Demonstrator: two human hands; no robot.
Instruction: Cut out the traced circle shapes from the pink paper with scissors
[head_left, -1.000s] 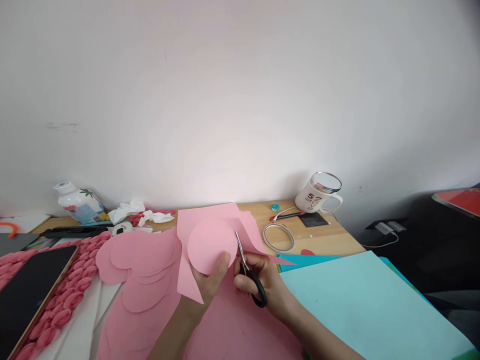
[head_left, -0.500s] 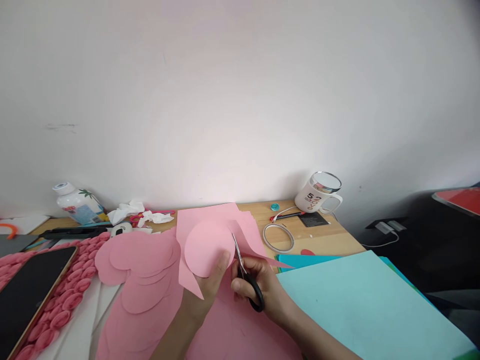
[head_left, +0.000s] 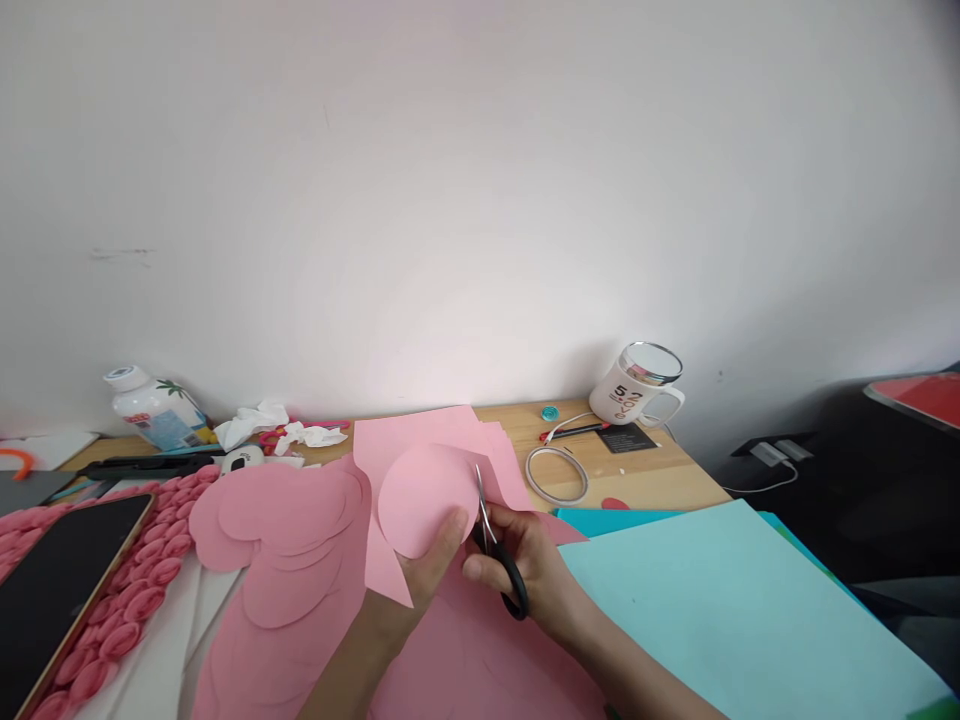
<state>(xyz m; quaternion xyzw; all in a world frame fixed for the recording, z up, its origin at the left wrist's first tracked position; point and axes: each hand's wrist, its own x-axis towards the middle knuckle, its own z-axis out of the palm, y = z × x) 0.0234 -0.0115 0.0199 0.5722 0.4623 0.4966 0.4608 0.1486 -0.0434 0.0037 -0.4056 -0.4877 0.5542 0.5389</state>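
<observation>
My left hand [head_left: 433,560] pinches a pink paper circle [head_left: 424,495], its thumb pressed on the lower right of the face. A curved strip of pink paper [head_left: 381,560] hangs along the circle's left side. In my right hand [head_left: 521,560] are black-handled scissors [head_left: 512,582], with the blades slightly parted at the circle's right edge. Beneath both hands lie pink paper sheets [head_left: 499,655]. Several cut pink circles [head_left: 289,590] overlap in a pile to the left.
Light blue paper [head_left: 735,610] covers the right side. Behind it are a roll of tape [head_left: 556,475], a white mug [head_left: 634,390] and a black card [head_left: 627,438]. A phone [head_left: 67,580] rests on pink padded fabric [head_left: 142,600] at left, near a white bottle [head_left: 161,410] and crumpled tissues [head_left: 255,420].
The circle has shifted slightly right in my left hand. The scissor blades have tilted more upright along its right edge.
</observation>
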